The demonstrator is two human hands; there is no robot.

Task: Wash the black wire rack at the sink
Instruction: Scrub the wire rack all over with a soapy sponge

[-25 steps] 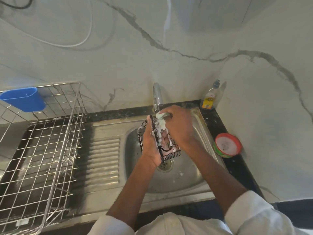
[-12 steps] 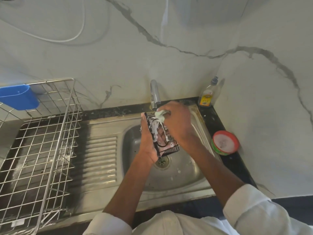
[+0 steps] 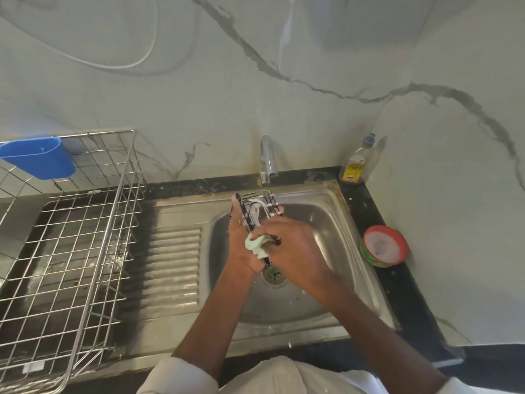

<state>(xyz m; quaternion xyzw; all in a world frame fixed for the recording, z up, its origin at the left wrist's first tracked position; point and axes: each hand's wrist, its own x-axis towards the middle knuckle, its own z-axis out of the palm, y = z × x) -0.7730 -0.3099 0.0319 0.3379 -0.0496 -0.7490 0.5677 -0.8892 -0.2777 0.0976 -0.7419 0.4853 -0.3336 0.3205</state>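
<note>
Okay, my left hand (image 3: pixel 241 245) grips the black wire rack (image 3: pixel 260 210) upright over the sink (image 3: pixel 335 223) so suds drain; my right hand (image 3: pixel 289 245) pinches the soapy sponge (image 3: pixel 257 245), scrubbing its lower wires.

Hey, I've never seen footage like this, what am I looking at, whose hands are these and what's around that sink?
This is no machine: a camera worn on a person's head looks down at their own two hands over a steel sink. The left hand holds a soapy black wire rack upright above the drain. The right hand grips a pale green cloth against the rack's lower part. The tap stands behind. On the left sits a metal drying rack with a blue cup; on the right, a soap bottle and a red-rimmed tub.
</note>
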